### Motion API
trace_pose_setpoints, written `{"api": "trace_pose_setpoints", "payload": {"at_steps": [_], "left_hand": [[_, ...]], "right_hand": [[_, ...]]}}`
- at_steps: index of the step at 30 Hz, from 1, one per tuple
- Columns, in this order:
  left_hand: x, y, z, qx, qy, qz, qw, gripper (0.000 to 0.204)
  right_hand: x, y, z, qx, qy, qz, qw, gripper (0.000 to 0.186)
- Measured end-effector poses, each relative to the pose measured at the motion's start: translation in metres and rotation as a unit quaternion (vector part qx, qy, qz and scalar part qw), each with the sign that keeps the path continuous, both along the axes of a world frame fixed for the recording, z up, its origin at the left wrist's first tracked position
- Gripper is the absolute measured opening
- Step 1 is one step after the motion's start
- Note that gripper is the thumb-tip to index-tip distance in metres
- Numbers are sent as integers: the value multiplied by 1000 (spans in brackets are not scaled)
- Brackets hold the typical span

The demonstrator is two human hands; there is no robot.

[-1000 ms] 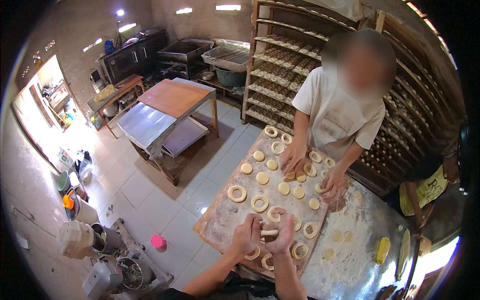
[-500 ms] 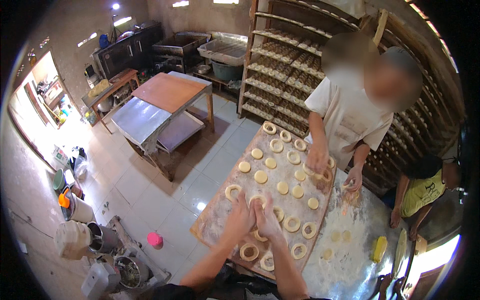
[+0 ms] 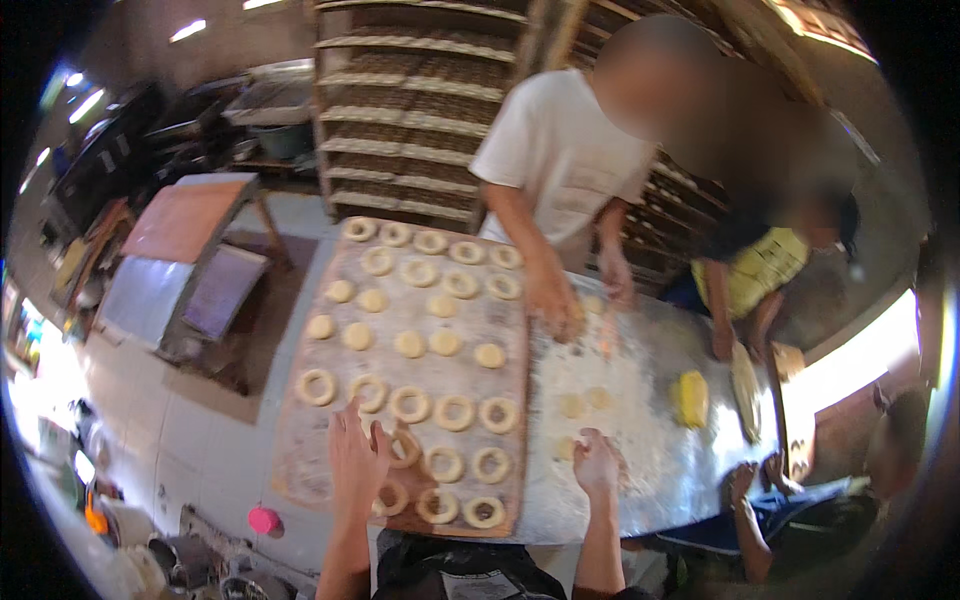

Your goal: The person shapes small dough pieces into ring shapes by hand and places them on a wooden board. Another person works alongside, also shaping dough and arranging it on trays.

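The person's left hand (image 3: 360, 450), empty with fingers loosely parted, hangs over dough rings (image 3: 383, 392) on a wooden board (image 3: 430, 375); contact is unclear. The right hand (image 3: 600, 465), fingers bent and apart, is just beside a pale dough disc (image 3: 564, 448) on the floured metal table (image 3: 650, 400). Beyond, a white-shirted co-worker (image 3: 565, 150) reaches down near the board's edge, before loaded racks (image 3: 400, 130).
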State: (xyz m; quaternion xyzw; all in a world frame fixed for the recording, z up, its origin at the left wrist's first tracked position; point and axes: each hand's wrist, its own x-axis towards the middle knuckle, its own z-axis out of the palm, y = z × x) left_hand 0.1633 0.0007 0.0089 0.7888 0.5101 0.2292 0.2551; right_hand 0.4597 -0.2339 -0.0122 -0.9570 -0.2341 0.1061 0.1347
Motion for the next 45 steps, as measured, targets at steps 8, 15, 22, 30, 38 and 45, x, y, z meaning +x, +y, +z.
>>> {"api": "trace_pose_setpoints", "payload": {"at_steps": [8,15,22,30,38,45], "left_hand": [[149,-124,-21,-124,-46,-235,963,38],[196,-169,-8,-385,-161,-203,886,42],[203,-196,26,-293,-250,-159,909,32],[204,-183,24,197,-211,-109,951,37],[151,-178,27,-296,-638,-205,680,23],[100,-138,26,69,-293,-81,950,32]], "right_hand": [[48,-7,-17,27,141,209,967,30],[61,-45,16,378,444,167,795,41],[68,-55,33,397,450,230,766,53],[34,-3,23,494,517,173,678,70],[-2,13,24,490,511,147,691,46],[-51,63,30,447,506,387,628,71]]}}
